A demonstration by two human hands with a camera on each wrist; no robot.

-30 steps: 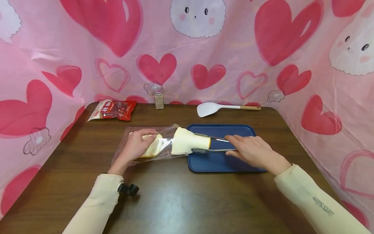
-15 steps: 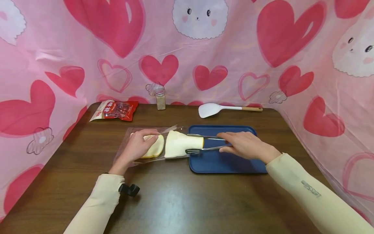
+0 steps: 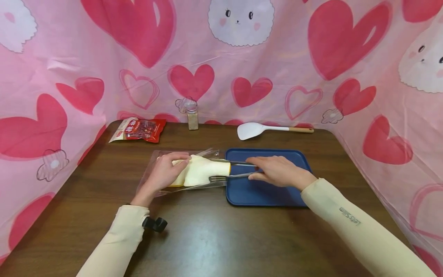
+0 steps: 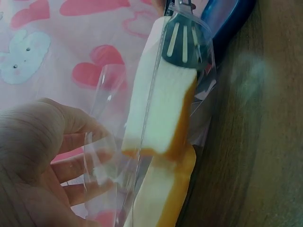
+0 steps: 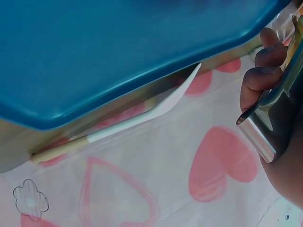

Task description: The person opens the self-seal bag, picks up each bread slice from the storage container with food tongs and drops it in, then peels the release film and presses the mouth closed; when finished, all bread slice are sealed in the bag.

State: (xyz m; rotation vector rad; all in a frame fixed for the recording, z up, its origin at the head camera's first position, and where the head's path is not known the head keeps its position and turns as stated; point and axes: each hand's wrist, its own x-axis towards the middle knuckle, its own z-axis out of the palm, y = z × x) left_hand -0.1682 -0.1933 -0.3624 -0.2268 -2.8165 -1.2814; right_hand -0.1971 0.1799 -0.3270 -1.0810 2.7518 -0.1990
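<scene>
My left hand (image 3: 164, 171) holds the edge of a clear plastic bag (image 4: 102, 165), thumb and fingers around the film. Inside the bag lies one bread slice (image 4: 163, 194), partly covered by the hand in the head view. My right hand (image 3: 278, 170) grips metal tongs (image 5: 279, 111) above the tray. Their dark slotted ends (image 4: 180, 59) clasp a second bread slice (image 3: 204, 170), folded or bent toward the tongs. Its left end overlaps the first slice within the bag, while its right end reaches the bag's mouth near the tray.
A blue tray (image 3: 266, 196) lies to the right of the bag. At the back of the wooden table (image 3: 214, 238) are a red food packet (image 3: 142, 130), a small seasoning jar (image 3: 192, 118) and a white spatula (image 3: 250, 130). A pink heart-patterned cloth surrounds the table.
My right hand has moved left with the tongs, bringing the gripped bread slice deeper into the bag and over the other slice. The left hand has stayed nearly in place.
</scene>
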